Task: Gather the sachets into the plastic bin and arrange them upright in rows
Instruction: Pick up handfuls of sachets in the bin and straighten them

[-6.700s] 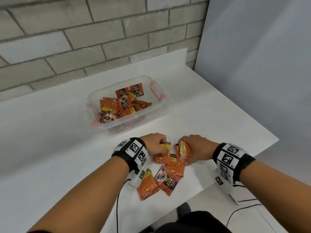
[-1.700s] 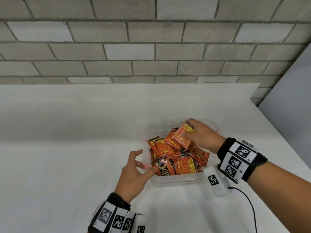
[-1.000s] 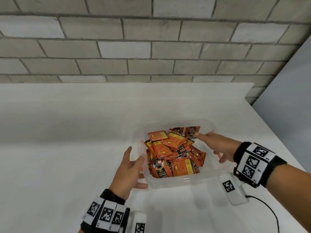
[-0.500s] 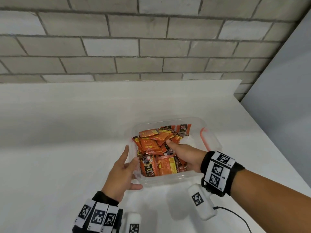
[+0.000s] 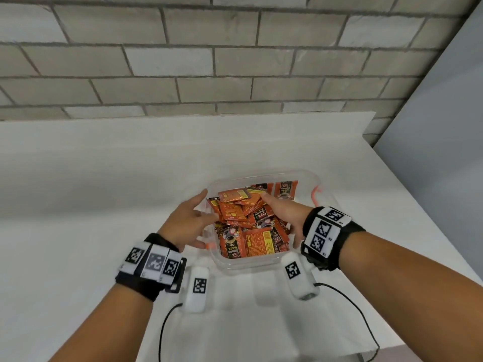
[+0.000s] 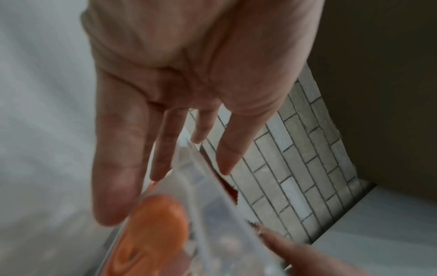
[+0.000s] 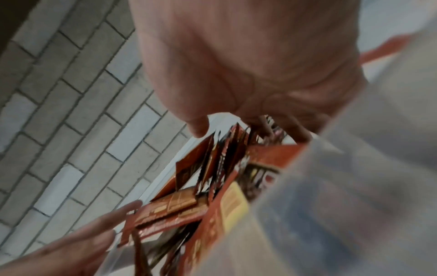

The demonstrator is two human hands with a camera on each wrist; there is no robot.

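Observation:
A clear plastic bin [image 5: 261, 266] with orange handles [image 5: 315, 194] stands on the white table. It holds several orange sachets [image 5: 235, 212] in a loose pile; two at the back wall stand upright [image 5: 286, 190]. My left hand [image 5: 201, 209] lies with straight fingers against the bin's left wall, by the left handle [image 6: 151, 233]. My right hand [image 5: 277, 211] is inside the bin on the right. Its thumb lies on the pile and its fingers curl down behind a bunch of sachets [image 7: 212, 160] standing on edge. The bin wall [image 7: 343, 186] blurs the near side.
A grey brick wall [image 5: 235, 74] rises behind the table. A grey panel [image 5: 444, 126] stands at the right, past the table's right edge [image 5: 418, 218]. Black cables [image 5: 347, 299] run from the wrist cameras across the near table.
My right hand, which had let sachets fall into the bin, has pushed deeper into the pile. My left hand has slid forward along the bin's left wall.

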